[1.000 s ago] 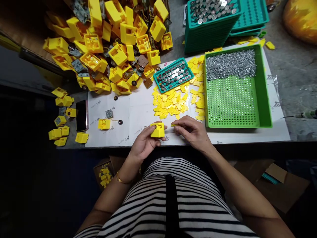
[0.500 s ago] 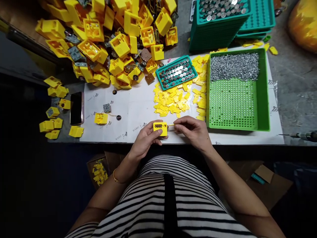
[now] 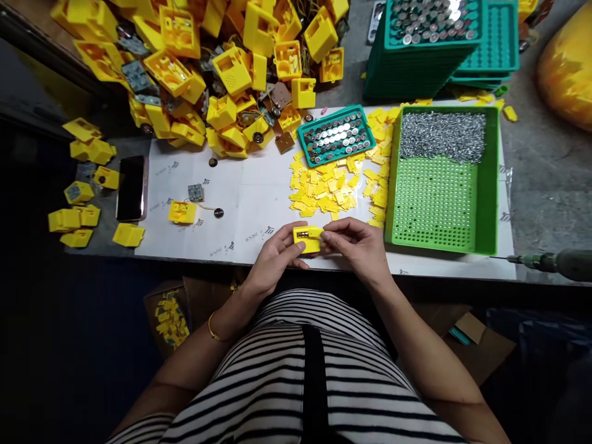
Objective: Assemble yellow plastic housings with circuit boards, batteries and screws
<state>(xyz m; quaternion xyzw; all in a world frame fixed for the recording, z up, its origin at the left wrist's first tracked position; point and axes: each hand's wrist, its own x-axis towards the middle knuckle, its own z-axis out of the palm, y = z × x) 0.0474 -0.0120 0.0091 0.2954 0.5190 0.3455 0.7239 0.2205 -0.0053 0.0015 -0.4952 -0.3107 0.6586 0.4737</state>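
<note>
My left hand [image 3: 276, 256] grips the yellow case [image 3: 306, 239] between thumb and fingers, its slot of small metal cells facing up, just above the table's near edge. My right hand [image 3: 361, 250] pinches a small yellow cover [image 3: 316, 232] at the case's right end, partly over the slot. Beyond my hands lies a heap of yellow covers [image 3: 324, 188], with the teal tray [image 3: 337, 135] of button cells behind it. The green basket [image 3: 435, 200] of screws sits to the right; a phone [image 3: 132, 188] lies at the left.
</note>
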